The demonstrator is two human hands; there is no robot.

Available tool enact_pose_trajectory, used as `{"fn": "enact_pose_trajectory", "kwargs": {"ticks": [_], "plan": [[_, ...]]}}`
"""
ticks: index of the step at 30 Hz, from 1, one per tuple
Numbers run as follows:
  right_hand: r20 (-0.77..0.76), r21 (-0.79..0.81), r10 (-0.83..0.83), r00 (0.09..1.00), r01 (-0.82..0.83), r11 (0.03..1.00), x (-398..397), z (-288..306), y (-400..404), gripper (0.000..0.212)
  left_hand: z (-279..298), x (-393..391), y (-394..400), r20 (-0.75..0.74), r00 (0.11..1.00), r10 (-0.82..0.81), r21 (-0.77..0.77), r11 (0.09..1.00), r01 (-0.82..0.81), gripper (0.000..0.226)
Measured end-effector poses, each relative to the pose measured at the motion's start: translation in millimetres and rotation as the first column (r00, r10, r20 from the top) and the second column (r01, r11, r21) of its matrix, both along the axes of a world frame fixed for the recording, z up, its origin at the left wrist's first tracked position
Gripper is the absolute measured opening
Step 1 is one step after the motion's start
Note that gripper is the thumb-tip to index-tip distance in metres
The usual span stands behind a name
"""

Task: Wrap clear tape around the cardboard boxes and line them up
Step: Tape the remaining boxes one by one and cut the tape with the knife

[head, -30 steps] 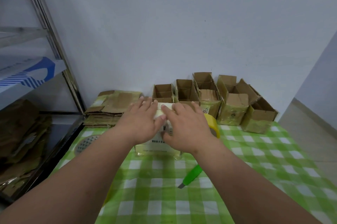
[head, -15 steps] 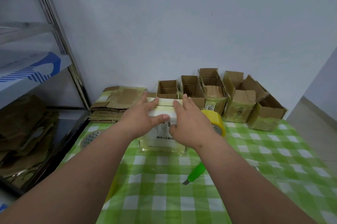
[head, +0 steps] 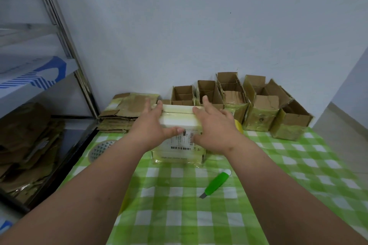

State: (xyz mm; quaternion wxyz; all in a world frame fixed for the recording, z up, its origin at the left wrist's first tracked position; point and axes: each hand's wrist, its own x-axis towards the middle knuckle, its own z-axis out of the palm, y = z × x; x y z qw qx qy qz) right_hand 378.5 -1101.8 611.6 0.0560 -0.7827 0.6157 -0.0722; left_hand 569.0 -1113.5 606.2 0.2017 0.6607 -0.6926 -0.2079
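A pale, tape-wrapped cardboard box with a barcode label stands on the green checked tablecloth. Its top flaps are folded down. My left hand presses on its left top edge, fingers straight, thumb across the front face. My right hand lies on the right top edge the same way. Just behind my right hand a yellowish tape roll peeks out, mostly hidden.
A row of several open, taped boxes lines the wall behind. A stack of flattened cardboard lies at the back left. A green utility knife rests in front of the box. A metal shelf with cardboard stands at left.
My hands have slid apart from the middle of the box top to its left and right edges, leaving the folded flaps in view. The camera has shifted slightly.
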Motion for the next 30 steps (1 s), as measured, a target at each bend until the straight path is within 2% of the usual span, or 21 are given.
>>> {"fn": "enact_pose_trajectory", "kwargs": {"ticks": [5, 8, 12, 17, 21, 25, 27, 30], "plan": [[0.109, 0.131, -0.008, 0.994, -0.007, 0.991, -7, 4, -5, 0.087, -3, 1, 4, -0.051, 0.999, 0.011, -0.023, 1.0, -0.012, 0.111], [0.144, 0.106, -0.012, 0.989, -0.004, 0.994, -6, 7, -3, 0.085, -3, 2, 5, -0.04, 0.999, -0.006, -0.04, 0.999, 0.004, 0.114], [0.134, 0.07, -0.011, 0.991, 0.001, 0.998, -6, 12, 3, 0.087, -2, 10, 5, -0.131, 0.991, -0.008, -0.035, 0.999, 0.004, 0.116], [0.101, 0.064, -0.041, 0.994, 0.035, 0.997, -2, 24, 21, 0.087, 5, 22, 10, -0.026, 0.995, -0.092, -0.063, 0.994, 0.09, 0.092], [0.162, 0.065, -0.114, 0.98, 0.105, 0.992, 7, 29, 39, 0.086, 13, 33, 10, 0.098, 0.992, -0.076, -0.162, 0.983, 0.091, 0.099], [0.196, 0.13, -0.17, 0.966, 0.146, 0.981, 18, 26, 59, 0.099, 11, 35, 17, 0.23, 0.971, -0.072, -0.193, 0.974, 0.118, 0.068], [0.203, 0.118, -0.178, 0.963, 0.156, 0.981, 22, 29, 68, 0.091, 7, 31, 26, 0.141, 0.985, -0.1, -0.173, 0.977, 0.124, 0.052], [0.21, 0.04, -0.169, 0.963, 0.164, 0.986, 28, 34, 77, 0.062, 3, 18, 42, -0.073, 0.986, -0.151, -0.127, 0.982, 0.141, 0.042]]}}
